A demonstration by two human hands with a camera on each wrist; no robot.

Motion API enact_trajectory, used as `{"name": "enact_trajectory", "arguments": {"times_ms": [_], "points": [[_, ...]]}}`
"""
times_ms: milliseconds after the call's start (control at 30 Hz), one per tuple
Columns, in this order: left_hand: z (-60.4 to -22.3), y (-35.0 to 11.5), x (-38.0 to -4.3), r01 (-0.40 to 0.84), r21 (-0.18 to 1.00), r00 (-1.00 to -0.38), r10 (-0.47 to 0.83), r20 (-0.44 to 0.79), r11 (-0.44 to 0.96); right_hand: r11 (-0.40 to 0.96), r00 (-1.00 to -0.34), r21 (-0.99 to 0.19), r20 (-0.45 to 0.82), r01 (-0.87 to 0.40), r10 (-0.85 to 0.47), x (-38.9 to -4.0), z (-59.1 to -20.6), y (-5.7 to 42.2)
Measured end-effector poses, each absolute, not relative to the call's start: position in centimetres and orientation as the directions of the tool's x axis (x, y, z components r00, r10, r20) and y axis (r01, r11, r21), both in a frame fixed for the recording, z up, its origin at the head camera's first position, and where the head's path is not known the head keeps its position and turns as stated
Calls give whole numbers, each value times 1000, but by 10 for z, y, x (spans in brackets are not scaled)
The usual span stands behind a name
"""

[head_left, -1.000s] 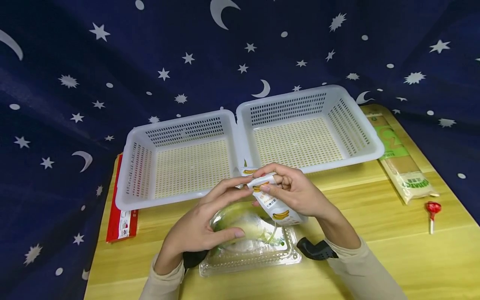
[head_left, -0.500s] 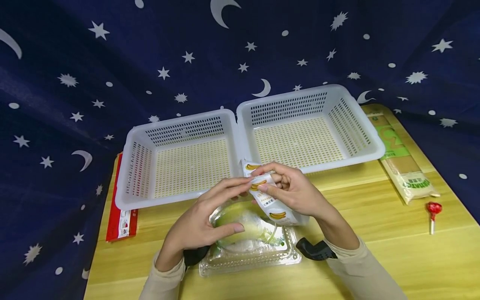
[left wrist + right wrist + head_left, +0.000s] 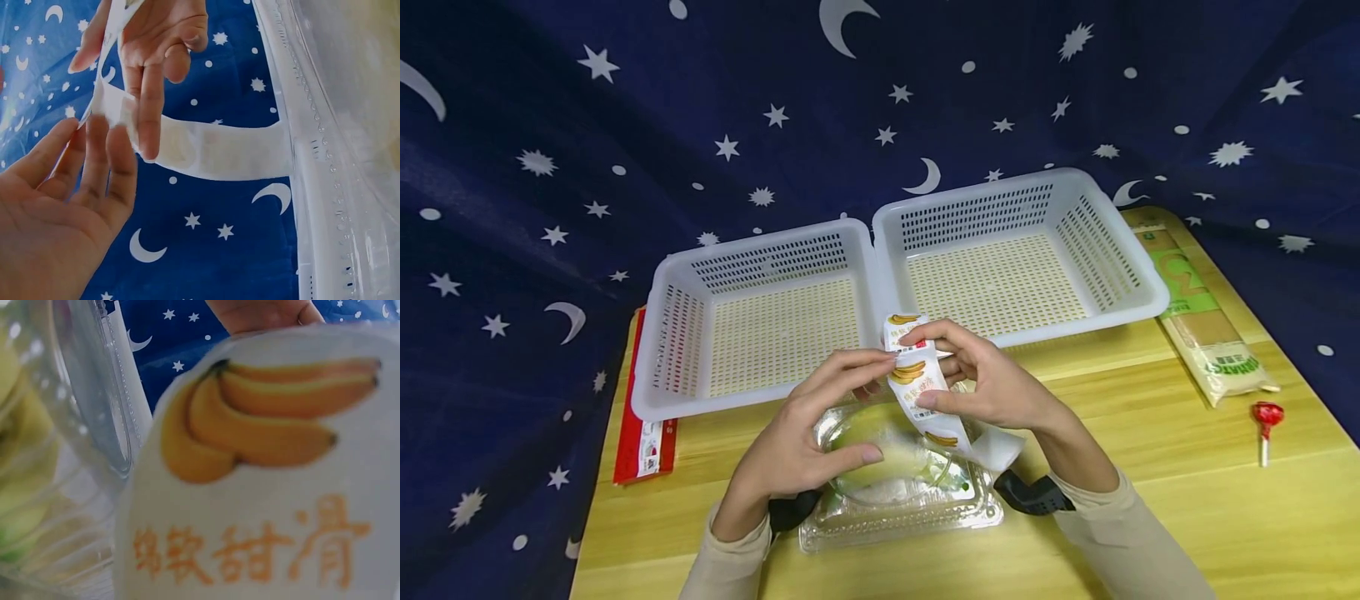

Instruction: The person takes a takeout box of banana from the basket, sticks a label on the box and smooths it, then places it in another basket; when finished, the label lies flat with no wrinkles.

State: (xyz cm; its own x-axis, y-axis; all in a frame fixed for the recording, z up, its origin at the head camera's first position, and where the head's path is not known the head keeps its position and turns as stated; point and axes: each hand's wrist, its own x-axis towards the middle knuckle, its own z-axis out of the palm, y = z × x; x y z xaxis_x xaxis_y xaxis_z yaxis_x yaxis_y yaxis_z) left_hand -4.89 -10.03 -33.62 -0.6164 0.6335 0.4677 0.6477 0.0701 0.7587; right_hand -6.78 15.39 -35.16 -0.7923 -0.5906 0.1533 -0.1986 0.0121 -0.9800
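Observation:
A white strip of banana stickers hangs above a clear plastic clamshell box. My right hand holds the strip, thumb in front and fingers behind. My left hand has its fingers fairly straight, fingertips touching the strip's left edge, its thumb apart. In the left wrist view, the left fingertips meet the strip, whose loose length curves away towards the box. The right wrist view is mostly filled by one sticker. Something yellow-green is inside the box.
Two white perforated baskets stand side by side behind the hands. A red packet lies partly behind the left one. At right are a long brown-and-green package and a red lollipop.
The sticker strip has straightened and swung up at its top, and its lower tail now sticks out right beneath my right hand. My left hand has shifted slightly left.

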Motion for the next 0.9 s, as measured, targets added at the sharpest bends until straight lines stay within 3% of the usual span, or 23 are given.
{"name": "enact_trajectory", "arguments": {"times_ms": [167,433,633,900], "points": [[-337,-102,-51,665,746,-605,554,572,-43,29,-792,-979,144,-200,-594,-69,-353,155],[-340,-105,-55,540,726,-590,423,687,-427,38,-806,-983,126,-180,-579,-69,-354,158],[-340,-107,-55,520,724,-596,415,688,-454,49,-811,-977,144,-208,-568,-69,-354,158],[-341,-110,-57,504,678,-566,388,727,-535,-28,-788,-988,136,-149,-600,-70,-354,160]]}}
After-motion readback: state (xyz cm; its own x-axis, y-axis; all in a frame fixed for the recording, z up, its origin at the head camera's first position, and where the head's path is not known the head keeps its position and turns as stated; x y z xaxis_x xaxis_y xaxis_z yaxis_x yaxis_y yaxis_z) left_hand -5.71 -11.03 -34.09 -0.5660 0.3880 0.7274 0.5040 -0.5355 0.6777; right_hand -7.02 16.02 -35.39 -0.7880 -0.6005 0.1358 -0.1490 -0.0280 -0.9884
